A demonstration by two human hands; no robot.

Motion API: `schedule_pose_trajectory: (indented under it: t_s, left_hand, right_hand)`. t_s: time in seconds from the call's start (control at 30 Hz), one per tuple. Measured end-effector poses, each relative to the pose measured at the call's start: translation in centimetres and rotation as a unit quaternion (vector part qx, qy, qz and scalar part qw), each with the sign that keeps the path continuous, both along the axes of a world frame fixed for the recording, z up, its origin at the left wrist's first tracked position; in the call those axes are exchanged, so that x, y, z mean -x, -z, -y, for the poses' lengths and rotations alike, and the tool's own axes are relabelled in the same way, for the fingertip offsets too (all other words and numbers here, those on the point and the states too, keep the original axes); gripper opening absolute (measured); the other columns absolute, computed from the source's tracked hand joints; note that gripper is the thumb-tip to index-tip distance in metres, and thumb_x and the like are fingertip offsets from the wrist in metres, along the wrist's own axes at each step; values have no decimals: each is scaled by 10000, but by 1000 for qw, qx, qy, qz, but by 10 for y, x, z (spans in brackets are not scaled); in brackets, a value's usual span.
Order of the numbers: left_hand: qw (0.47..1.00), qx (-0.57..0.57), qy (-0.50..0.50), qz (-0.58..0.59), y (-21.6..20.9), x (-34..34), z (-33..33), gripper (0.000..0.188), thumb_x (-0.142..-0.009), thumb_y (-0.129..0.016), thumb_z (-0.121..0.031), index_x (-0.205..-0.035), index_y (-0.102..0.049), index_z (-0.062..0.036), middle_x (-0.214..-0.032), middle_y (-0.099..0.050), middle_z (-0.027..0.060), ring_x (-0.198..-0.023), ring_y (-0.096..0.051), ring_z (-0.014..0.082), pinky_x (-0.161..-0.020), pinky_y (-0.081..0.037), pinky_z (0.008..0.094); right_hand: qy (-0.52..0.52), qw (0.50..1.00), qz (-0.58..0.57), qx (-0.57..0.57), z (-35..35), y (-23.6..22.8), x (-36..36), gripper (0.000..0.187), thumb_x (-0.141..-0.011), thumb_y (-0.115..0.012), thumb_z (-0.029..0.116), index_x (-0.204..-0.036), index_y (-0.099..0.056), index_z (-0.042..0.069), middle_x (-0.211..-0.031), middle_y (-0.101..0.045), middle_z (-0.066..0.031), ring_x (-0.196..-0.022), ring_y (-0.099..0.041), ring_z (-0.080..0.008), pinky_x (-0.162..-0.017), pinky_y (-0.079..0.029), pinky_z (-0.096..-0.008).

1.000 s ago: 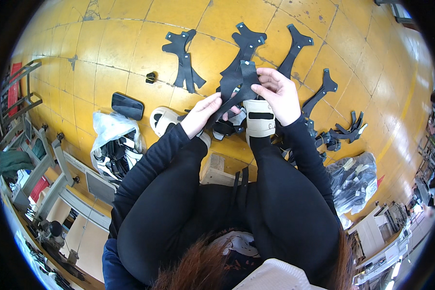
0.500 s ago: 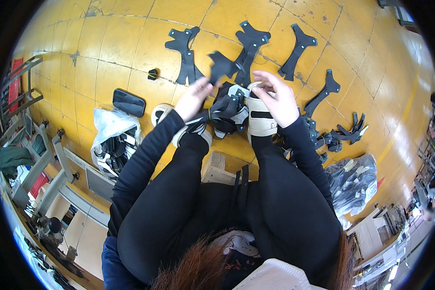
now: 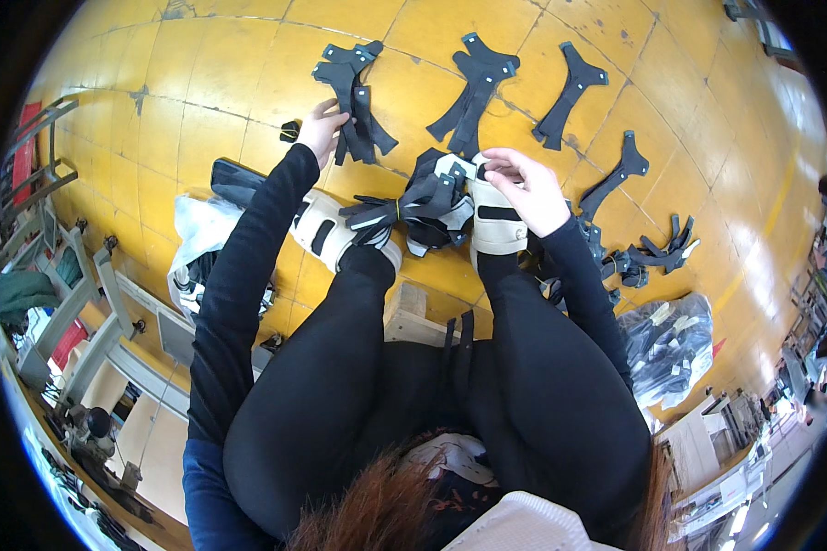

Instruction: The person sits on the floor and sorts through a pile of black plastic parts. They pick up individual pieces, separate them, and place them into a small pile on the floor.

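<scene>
My left hand (image 3: 322, 133) reaches out to the far left, its fingers closed at the edge of a black Y-shaped fabric piece (image 3: 344, 81). That piece lies overlapping others on the floor. Over my right shoe (image 3: 498, 217) is my right hand (image 3: 529, 190), thumb and fingers bent but apart, and nothing shows between them. A bundle of black and grey straps (image 3: 436, 207) sits between my feet, beside my left shoe (image 3: 323, 230). More black Y-shaped pieces (image 3: 476, 87) lie in a pile beyond it.
Single black Y-shaped pieces (image 3: 570, 92) lie to the right on the yellow tiled floor (image 3: 239, 69). Clear plastic bags of dark parts stand at left (image 3: 202, 225) and right (image 3: 669, 349). A small black bundle (image 3: 290, 131) lies left of my hand; metal frames (image 3: 110, 303) stand beyond.
My left hand has moved left and away from me, from the strap bundle to the left pile. A blurred black piece between my hands is gone from there. My right hand has barely shifted.
</scene>
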State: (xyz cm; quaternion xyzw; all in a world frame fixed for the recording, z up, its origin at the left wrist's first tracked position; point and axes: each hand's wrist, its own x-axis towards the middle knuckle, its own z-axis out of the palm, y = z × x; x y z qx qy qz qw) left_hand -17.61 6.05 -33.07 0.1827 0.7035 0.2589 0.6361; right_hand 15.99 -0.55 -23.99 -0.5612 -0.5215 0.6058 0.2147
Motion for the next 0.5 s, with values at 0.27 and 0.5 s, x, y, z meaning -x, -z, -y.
schedule_pose_trajectory:
  t_s: [0.27, 0.5]
  left_hand:
    - [911, -213, 300, -186, -7, -41, 58, 260, -828, -638, -173, -1057, -595, -58, -933, -652, 121, -859, -634, 261, -772, -497, 364]
    - [739, -42, 630, -234, 0, -61, 117, 766, -718, -651, -650, -1087, -583, 18, -994, -645, 229, -962, -627, 357, -854, -486, 397]
  right_hand:
    - [-16, 998, 41, -39, 7, 12, -8, 288, -847, -631, 133, -1113, -604, 27, -900, -667, -111, -829, -654, -207, -764, -510, -304]
    - [-34, 997, 59, -35, 5, 4, -5, 295, -855, -628, 133, -1137, -601, 47, -937, -665, -111, -861, -652, -200, -789, -505, -308]
